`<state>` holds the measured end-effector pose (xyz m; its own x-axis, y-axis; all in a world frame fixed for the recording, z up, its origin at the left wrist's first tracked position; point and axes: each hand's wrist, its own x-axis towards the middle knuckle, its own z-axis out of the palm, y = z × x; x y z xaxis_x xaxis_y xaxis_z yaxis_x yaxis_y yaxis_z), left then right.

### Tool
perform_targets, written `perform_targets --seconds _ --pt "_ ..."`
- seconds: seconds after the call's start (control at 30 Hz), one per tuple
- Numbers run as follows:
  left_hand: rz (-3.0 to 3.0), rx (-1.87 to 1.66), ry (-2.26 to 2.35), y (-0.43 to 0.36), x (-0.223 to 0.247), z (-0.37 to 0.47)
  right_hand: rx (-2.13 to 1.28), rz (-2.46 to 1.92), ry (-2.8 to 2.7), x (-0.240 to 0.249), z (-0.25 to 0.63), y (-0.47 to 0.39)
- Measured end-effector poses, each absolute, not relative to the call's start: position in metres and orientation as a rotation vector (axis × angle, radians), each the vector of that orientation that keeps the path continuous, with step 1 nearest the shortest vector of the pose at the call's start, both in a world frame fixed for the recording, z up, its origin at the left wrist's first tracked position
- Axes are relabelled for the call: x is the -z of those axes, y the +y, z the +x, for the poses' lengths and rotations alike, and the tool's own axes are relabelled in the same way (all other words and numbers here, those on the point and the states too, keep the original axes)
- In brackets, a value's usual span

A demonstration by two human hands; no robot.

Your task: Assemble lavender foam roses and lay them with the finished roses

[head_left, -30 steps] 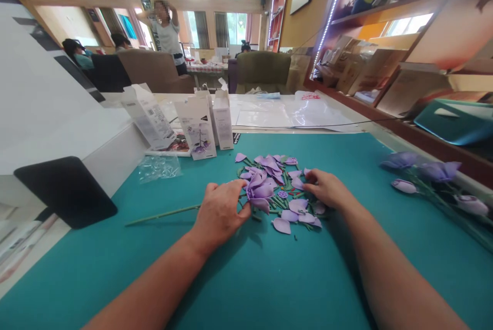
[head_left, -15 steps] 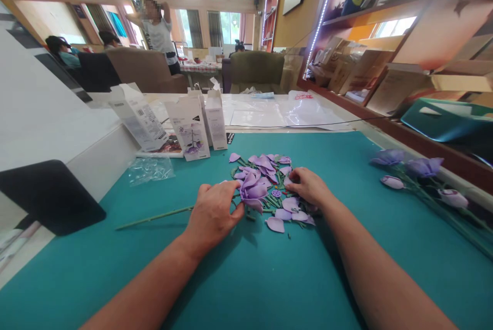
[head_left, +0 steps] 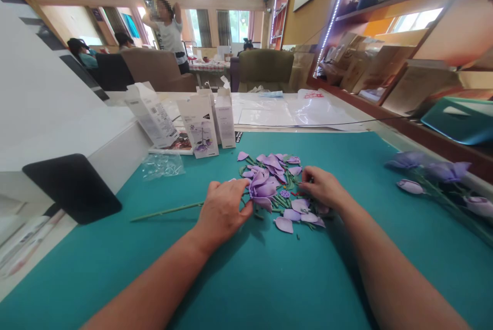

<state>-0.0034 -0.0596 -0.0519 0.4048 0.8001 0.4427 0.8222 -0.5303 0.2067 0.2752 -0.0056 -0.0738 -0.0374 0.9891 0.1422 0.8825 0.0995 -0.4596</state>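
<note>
My left hand (head_left: 227, 206) is closed around the base of a purple flower (head_left: 262, 189), whose green stem (head_left: 165, 212) stretches out to the left over the teal mat. At the right edge of a pile of loose parts, my right hand (head_left: 319, 186) has its thumb and fingers pinched together; whatever is between them is too small to name. The pile holds several purple petals (head_left: 284, 224), short green pieces and a purple round part (head_left: 284, 194). A tiny green piece (head_left: 298, 236) lies just in front of the pile.
White boxes (head_left: 200, 129) stand behind the mat's left part, near a crumpled clear bag (head_left: 162, 165). A black panel (head_left: 73, 188) is at the left. Finished purple flowers (head_left: 449, 170) lie at the right. People are in the background, one standing (head_left: 169, 34).
The whole view has shifted, so things appear farther right. My right fingers have drawn into a tighter pinch beside the pile. My left hand keeps its hold on the flower.
</note>
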Motion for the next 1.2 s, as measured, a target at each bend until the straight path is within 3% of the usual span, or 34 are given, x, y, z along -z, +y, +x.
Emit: perform_targets --seconds 0.33,0.73,1.2 --pt "-2.584 0.701 -1.536 -0.058 0.054 -0.002 -0.861 -1.328 -1.258 0.028 0.242 -0.037" --pt "-2.510 0.576 -1.530 -0.059 0.059 0.003 -0.683 -1.357 -1.594 0.020 0.179 -0.063" --pt "-2.469 0.514 -1.508 -0.060 0.058 0.005 -0.597 -1.484 -1.694 0.021 0.168 -0.064"
